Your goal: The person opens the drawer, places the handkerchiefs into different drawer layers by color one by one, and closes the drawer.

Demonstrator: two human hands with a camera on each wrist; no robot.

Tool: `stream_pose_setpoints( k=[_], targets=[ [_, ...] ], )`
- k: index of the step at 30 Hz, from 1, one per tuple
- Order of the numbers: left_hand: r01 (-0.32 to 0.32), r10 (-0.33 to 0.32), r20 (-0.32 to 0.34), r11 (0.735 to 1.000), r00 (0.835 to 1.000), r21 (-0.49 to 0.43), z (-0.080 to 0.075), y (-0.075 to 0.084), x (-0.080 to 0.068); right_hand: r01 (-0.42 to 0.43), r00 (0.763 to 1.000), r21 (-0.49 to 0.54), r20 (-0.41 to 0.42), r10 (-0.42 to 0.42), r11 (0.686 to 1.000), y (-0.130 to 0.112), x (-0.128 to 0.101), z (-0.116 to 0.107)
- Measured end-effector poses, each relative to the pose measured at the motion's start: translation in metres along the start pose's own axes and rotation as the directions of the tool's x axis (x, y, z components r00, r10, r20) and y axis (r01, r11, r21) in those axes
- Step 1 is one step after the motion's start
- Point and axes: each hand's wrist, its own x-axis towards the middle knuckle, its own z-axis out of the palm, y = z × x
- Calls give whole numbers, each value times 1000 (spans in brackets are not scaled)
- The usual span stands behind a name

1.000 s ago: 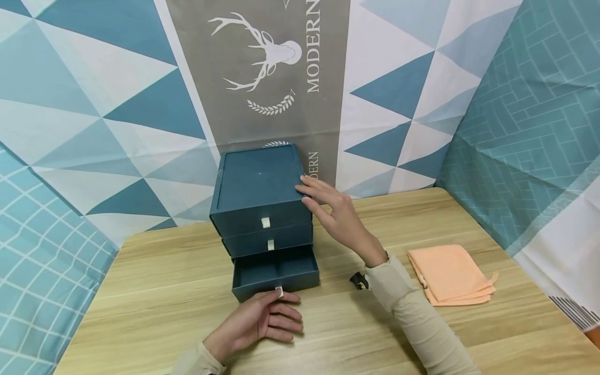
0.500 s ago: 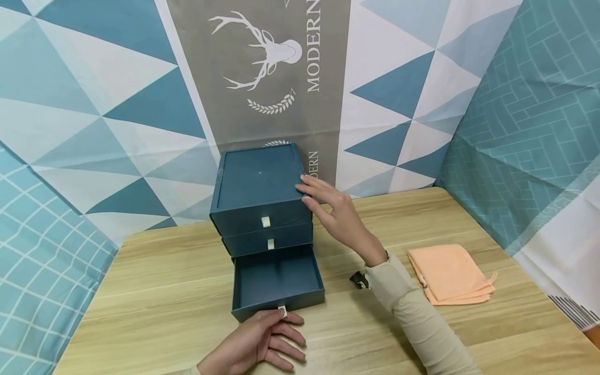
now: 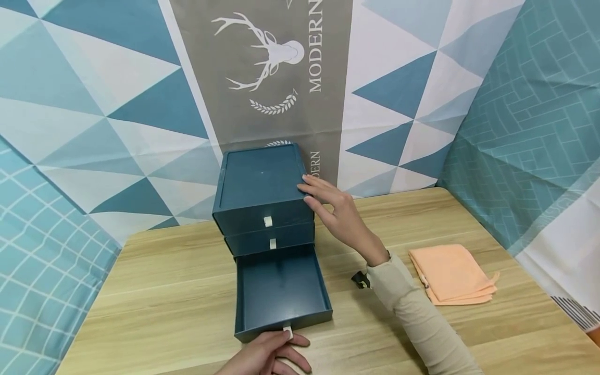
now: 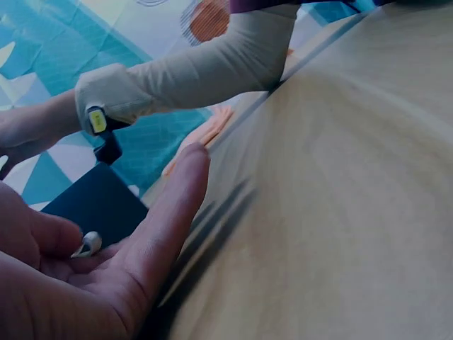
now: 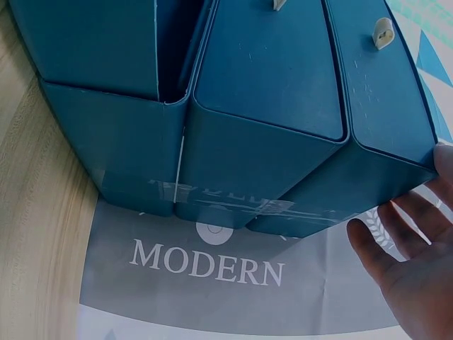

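A dark blue unit of three stacked drawers (image 3: 262,179) stands at the back of the table. Its bottom drawer (image 3: 311,317) is pulled far out, and nothing lies inside. My left hand (image 3: 264,357) pinches the white pull tab (image 3: 288,331) on that drawer's front between thumb and index finger; the other fingers stretch out loosely. In the left wrist view, the tab (image 4: 90,243) shows by the thumb. With fairly straight fingers, my right hand (image 3: 339,214) rests on the unit's top right edge. The right wrist view shows the upper drawers (image 5: 269,71) pushed in.
A folded orange cloth (image 3: 452,274) lies on the wooden table (image 3: 164,291) at the right. Patterned sheets (image 3: 389,94) hang close behind the unit and at both sides. A black strap with a yellow-marked device (image 4: 99,120) sits at my right wrist.
My left hand has drawn the bottom drawer steadily towards me, so much more of its floor shows. The right hand has stayed in place on the unit.
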Motion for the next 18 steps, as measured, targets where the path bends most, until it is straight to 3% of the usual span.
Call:
stream_pose_setpoints(
  k=[9,18],
  targets=[
    [4,-5,-17,1000,1000,-20,3,-2,4,2,1000,-1,-8,-2,1000,1,0,0],
    [-19,19,19,1000,1000,-14,3,-1,-1,-5,1000,1,0,5,1000,0,0,1]
  ],
)
